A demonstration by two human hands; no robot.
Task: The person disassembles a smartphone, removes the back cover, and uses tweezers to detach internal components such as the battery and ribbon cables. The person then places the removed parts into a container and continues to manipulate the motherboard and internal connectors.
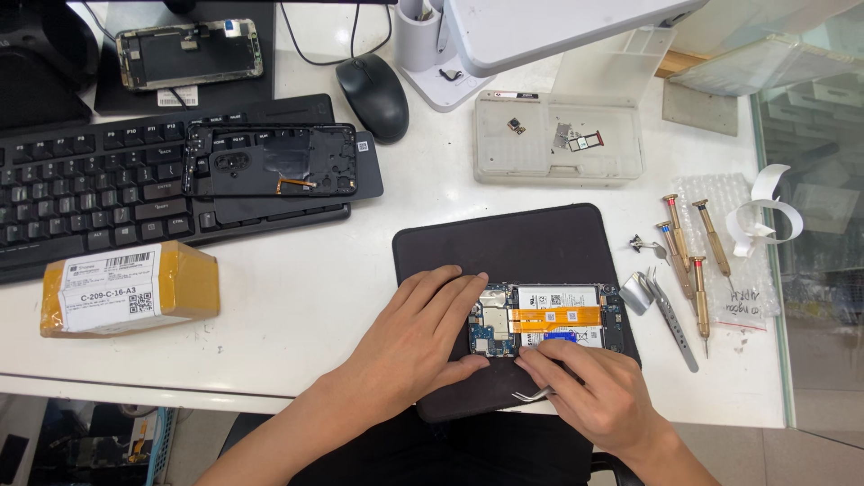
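1. The left hand [423, 337] lies flat, fingers spread and gripping nothing, pressing the circuit-board end of an opened smartphone [546, 320].
2. The right hand [598, 389] pinches slim metal tweezers [533, 393], fingertips resting on the phone's lower edge.
3. The phone lies under both sets of fingers on a dark, rounded rectangular work mat [504, 247]; a glossy orange flex ribbon [555, 316] crosses its white battery.
4. Beyond the right fingers, a second pair of steel tweezers [670, 319] and brass-handled screwdrivers [688, 247] lie on the white tabletop [297, 288].
5. Beyond the left fingers, a black plastic phone frame [270, 160] rests on a keyboard [90, 193].
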